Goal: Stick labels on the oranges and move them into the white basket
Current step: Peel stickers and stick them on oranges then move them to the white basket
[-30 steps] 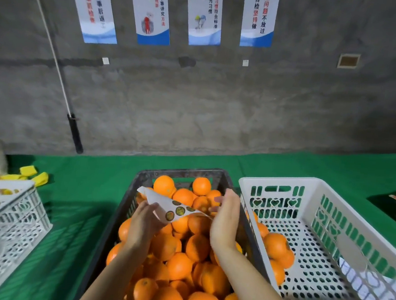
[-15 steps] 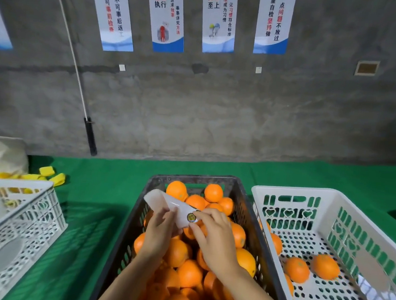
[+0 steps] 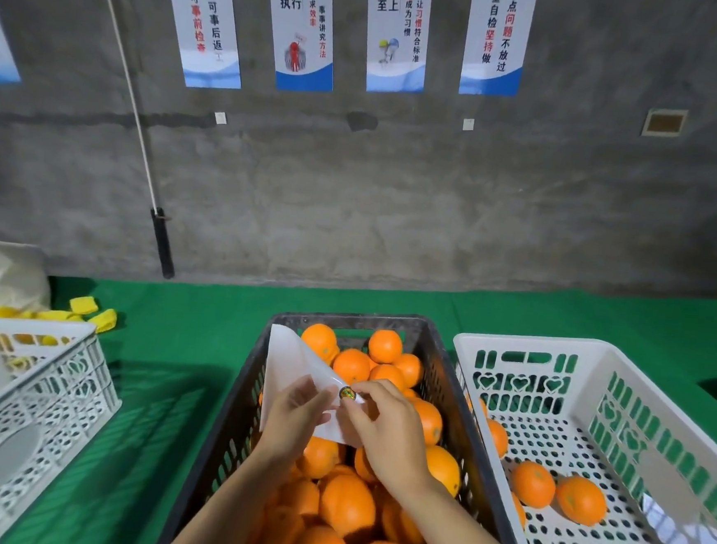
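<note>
- Left hand [image 3: 294,417] holds a white sheet [image 3: 293,369]; right hand [image 3: 383,428] pinches a label [image 3: 347,393].
- Below: dark crate [image 3: 242,413] of oranges [image 3: 343,502].
- Right: white basket [image 3: 646,414].

Glossy white backing sheet [image 3: 297,370], perforated plastic white basket [image 3: 657,428], dimpled oranges [image 3: 347,502], rough concrete wall [image 3: 438,218], green felt-like cloth [image 3: 196,345].

i can't read the print on the round label [image 3: 347,393]; my hands cover part of the backing sheet [image 3: 294,363]; the dark crate [image 3: 242,413] and white basket [image 3: 663,407] run off the bottom edge; the left crate [image 3: 38,397] is cropped too.
</note>
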Demonstrator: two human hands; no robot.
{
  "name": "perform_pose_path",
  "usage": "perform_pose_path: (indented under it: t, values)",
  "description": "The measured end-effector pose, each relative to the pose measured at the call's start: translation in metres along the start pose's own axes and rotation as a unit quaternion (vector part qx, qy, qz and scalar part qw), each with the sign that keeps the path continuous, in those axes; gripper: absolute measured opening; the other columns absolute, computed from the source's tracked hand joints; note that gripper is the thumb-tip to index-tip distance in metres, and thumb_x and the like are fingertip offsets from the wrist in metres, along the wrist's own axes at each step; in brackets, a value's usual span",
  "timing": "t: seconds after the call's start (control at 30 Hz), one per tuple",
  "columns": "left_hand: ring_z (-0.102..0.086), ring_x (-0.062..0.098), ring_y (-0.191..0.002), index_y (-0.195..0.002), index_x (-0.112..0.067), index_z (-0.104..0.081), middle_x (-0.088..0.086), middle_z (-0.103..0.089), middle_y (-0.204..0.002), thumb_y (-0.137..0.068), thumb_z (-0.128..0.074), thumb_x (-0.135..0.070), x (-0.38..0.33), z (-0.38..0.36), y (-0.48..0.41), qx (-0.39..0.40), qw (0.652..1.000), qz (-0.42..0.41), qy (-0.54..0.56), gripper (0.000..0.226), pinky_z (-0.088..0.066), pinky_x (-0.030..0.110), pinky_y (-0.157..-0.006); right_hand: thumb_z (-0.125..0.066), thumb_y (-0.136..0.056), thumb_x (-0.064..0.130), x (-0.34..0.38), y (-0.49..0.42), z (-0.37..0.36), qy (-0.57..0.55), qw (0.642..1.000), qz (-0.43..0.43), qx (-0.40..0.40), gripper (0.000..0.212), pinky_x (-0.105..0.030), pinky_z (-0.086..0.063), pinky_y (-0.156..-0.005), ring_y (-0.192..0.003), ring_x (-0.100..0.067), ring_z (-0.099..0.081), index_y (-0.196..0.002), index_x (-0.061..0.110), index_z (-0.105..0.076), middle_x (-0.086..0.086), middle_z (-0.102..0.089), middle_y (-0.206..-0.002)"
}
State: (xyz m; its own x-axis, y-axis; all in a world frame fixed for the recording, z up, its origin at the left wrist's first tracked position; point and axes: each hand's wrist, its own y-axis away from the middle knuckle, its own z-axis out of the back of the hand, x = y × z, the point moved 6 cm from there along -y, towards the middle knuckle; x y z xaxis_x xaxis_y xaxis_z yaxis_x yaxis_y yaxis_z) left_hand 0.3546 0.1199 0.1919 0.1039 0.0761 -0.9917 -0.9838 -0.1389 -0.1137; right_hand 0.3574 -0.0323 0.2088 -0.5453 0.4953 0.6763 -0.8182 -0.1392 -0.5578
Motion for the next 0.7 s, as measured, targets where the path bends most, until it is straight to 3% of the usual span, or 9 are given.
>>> perform_pose_path:
  t: [0.1,0.23,0.3,0.37,0.43,0.5,0.57,0.63,0.7]
  values:
    - [-0.067,0.033,-0.099,-0.096,0.002,-0.064,0.018,-0.069,-0.095,-0.097,-0.062,-0.025,-0.003,0.000,0.001,0.004,1.000,-0.005,0.012,0.027,-0.056,0.025,-0.077,-0.060,-0.098,0.034,0.001,-0.001,0.003,-0.027,1.000,-0.006,-0.007,0.015,-0.026,-0.053,-0.076,-0.094,-0.002,-0.060,-0.106,0.029,-0.073,0.018,-0.066,-0.098]
    - [-0.067,0.040,-0.091,-0.092,-0.003,-0.069,0.023,-0.069,-0.090,-0.093,-0.067,-0.040,-0.007,-0.001,0.004,0.018,1.000,-0.002,0.002,0.037,-0.056,0.048,-0.082,-0.063,-0.098,0.029,0.003,0.000,0.006,-0.018,1.000,-0.004,-0.010,0.011,-0.034,-0.053,-0.070,-0.084,-0.008,-0.063,-0.099,0.025,-0.073,0.013,-0.070,-0.091]
    - [-0.063,0.029,-0.073,-0.077,-0.004,-0.063,0.015,-0.064,-0.072,-0.091,-0.068,-0.044,-0.003,0.004,0.003,-0.016,1.000,0.003,-0.012,0.042,-0.054,0.038,-0.073,-0.063,-0.098,0.027,0.005,0.001,0.005,-0.014,1.000,0.014,-0.006,0.011,-0.031,-0.053,-0.073,-0.088,-0.006,-0.062,-0.097,0.023,-0.073,0.013,-0.069,-0.094]
    - [-0.052,0.016,-0.061,-0.063,-0.017,-0.054,0.002,-0.052,-0.057,-0.089,-0.069,-0.045,0.001,0.009,0.001,-0.055,0.998,0.015,-0.018,0.041,-0.049,0.025,-0.063,-0.062,-0.098,0.026,0.007,0.002,0.004,-0.010,1.000,0.028,-0.002,0.011,-0.024,-0.051,-0.078,-0.095,-0.005,-0.058,-0.097,0.022,-0.072,0.014,-0.064,-0.100]
    - [-0.051,0.013,-0.057,-0.057,-0.027,-0.054,-0.001,-0.053,-0.055,-0.089,-0.069,-0.045,0.006,0.013,0.000,-0.084,0.996,0.030,-0.015,0.040,-0.047,0.027,-0.061,-0.060,-0.099,0.027,0.006,0.002,0.002,-0.008,1.000,0.021,0.009,0.011,-0.019,-0.047,-0.082,-0.099,-0.004,-0.055,-0.097,0.022,-0.070,0.014,-0.059,-0.103]
    - [-0.060,0.014,-0.063,-0.064,-0.023,-0.062,0.002,-0.063,-0.061,-0.089,-0.069,-0.046,0.006,0.021,0.000,-0.123,0.992,0.038,0.000,0.034,-0.051,0.033,-0.065,-0.058,-0.100,0.027,0.002,0.002,0.000,-0.019,1.000,-0.007,0.017,0.011,-0.018,-0.046,-0.080,-0.098,-0.002,-0.054,-0.095,0.023,-0.067,0.016,-0.057,-0.101]
    - [-0.069,0.023,-0.080,-0.087,-0.010,-0.068,0.011,-0.071,-0.082,-0.090,-0.067,-0.046,0.006,0.026,0.000,-0.153,0.987,0.045,0.022,0.036,-0.058,0.037,-0.075,-0.058,-0.100,0.025,-0.008,0.001,-0.001,-0.044,0.996,-0.065,0.034,0.012,-0.021,-0.046,-0.078,-0.094,-0.004,-0.055,-0.090,0.021,-0.065,0.013,-0.058,-0.097]
    - [-0.069,0.034,-0.096,-0.104,0.000,-0.064,0.024,-0.068,-0.103,-0.093,-0.065,-0.043,0.005,0.028,-0.001,-0.164,0.984,0.050,0.050,0.045,-0.058,0.049,-0.088,-0.059,-0.098,0.021,-0.017,0.001,-0.011,-0.045,0.983,-0.131,0.117,0.013,-0.036,-0.048,-0.083,-0.093,-0.010,-0.057,-0.087,0.019,-0.066,0.006,-0.063,-0.095]
    - [-0.068,0.036,-0.095,-0.110,0.004,-0.062,0.030,-0.064,-0.110,-0.094,-0.064,-0.041,0.004,0.030,-0.001,-0.169,0.982,0.050,0.069,0.048,-0.055,0.052,-0.089,-0.057,-0.094,0.022,-0.024,0.006,-0.026,0.045,0.953,-0.157,0.255,0.011,-0.045,-0.038,-0.101,-0.116,-0.021,-0.048,-0.090,0.021,-0.067,0.001,-0.060,-0.109]
